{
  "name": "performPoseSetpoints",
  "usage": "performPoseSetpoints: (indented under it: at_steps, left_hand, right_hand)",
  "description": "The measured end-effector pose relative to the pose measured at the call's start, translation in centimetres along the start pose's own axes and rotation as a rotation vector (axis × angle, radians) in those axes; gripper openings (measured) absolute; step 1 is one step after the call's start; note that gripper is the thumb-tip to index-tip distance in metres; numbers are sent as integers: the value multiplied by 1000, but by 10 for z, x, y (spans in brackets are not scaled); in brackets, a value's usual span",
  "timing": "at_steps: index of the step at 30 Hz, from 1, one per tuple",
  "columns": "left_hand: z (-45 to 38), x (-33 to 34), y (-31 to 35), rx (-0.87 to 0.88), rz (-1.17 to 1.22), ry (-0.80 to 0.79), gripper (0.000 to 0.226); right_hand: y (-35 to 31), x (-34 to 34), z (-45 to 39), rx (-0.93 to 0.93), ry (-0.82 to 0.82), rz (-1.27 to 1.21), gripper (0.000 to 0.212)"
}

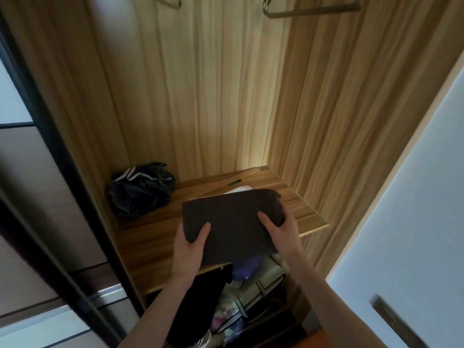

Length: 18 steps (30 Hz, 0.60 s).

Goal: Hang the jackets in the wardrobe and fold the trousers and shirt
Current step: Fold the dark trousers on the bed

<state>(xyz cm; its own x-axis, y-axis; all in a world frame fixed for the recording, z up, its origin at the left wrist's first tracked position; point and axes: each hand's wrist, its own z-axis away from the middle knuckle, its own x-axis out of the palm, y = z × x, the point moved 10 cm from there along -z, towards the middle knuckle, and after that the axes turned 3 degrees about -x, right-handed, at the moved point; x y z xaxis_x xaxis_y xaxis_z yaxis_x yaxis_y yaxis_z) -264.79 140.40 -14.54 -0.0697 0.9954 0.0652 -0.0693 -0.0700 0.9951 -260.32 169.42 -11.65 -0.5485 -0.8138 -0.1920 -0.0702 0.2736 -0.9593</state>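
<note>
A: Folded dark garment (233,222), trousers or shirt? Can't tell. Left hand (192,243) and right hand (278,231) grip its near corners, over the wardrobe shelf (301,204).

B: It half hides something white (238,190). Dark bundle (141,189) sits back-left.

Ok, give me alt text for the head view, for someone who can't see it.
Two hands hold a folded dark garment over a wooden wardrobe shelf, the left hand gripping its near-left corner and the right hand its right end. A crumpled dark garment lies at the shelf's back left, and bare hangers show above.
</note>
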Motion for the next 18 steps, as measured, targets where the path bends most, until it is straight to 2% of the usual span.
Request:
performPoseSetpoints:
  at_steps: [6,12,18]
  left_hand:
    - [-45,21,-4,-3,-132,132,50]
    - [-90,38,-17,7,-233,178,52]
    - [-115,38,-50,-53,-308,201,51]
  right_hand:
    - [29,24,-66,45,-76,-5,77]
    - [54,52,-119,33,-172,55,83]
    - [98,77,-143,111,-298,138,84]
